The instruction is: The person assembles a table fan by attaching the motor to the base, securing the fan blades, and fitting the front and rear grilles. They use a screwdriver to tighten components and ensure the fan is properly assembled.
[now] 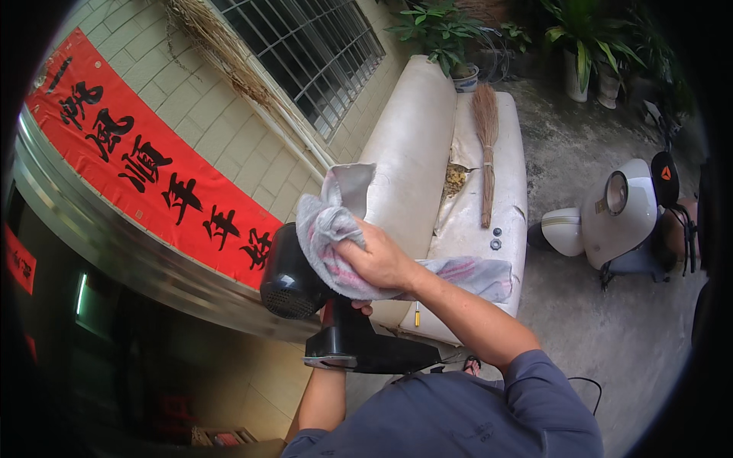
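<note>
My right hand (374,259) is closed on a grey towel (328,267) with pink stripes, pressed against a black device. One end of the towel hangs over my right forearm. The device has a rounded, vented housing (289,278) and a black foot (374,347), like an electric fan body without blades. From below, my left hand (362,307) grips its neck; only some fingertips show, the rest being hidden behind the device. Two small round dark parts (496,238) and a yellow-handled screwdriver (417,314) lie on the white sofa (513,168) ahead.
A straw broom (486,145) lies along the sofa, whose cover is torn, with yellow foam (455,181) showing. To the right stands a white scooter (611,214). On the left, a red banner (145,164) hangs on the tiled wall (172,84). Potted plants (580,46) stand at the back.
</note>
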### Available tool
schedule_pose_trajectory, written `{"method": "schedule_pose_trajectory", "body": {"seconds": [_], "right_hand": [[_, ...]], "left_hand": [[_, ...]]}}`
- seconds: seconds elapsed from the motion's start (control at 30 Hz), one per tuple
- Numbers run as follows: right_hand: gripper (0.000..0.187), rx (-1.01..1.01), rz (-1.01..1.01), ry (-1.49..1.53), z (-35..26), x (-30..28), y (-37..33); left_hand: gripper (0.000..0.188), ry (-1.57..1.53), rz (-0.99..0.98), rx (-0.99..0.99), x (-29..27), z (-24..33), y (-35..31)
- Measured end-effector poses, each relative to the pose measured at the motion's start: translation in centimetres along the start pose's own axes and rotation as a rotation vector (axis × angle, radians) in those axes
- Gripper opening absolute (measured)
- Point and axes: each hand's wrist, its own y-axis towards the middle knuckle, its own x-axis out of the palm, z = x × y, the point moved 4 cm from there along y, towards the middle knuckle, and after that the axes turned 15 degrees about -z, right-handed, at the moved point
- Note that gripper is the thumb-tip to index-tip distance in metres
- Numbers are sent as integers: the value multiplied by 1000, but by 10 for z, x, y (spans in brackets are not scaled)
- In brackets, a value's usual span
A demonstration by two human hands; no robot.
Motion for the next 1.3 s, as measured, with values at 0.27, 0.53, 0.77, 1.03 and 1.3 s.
{"method": "schedule_pose_trajectory", "body": {"seconds": [0.27, 0.53, 0.77, 1.03, 1.3], "right_hand": [[38, 143, -123, 494, 68, 29, -69], [33, -232, 38, -4, -7, -10, -28], [20, 211, -342, -934, -27, 15, 12], [30, 583, -100, -41, 0, -88, -24], [32, 241, -276, -563, 17, 8, -6]], "left_hand": [[44, 220, 173, 153, 19, 9, -5], [49, 311, 323, 225, 15, -2, 22], [53, 357, 402, 305, 25, -12, 30], [48, 176, 60, 169, -7, 9, 23], [35, 151, 142, 201, 10, -7, 26]]}}
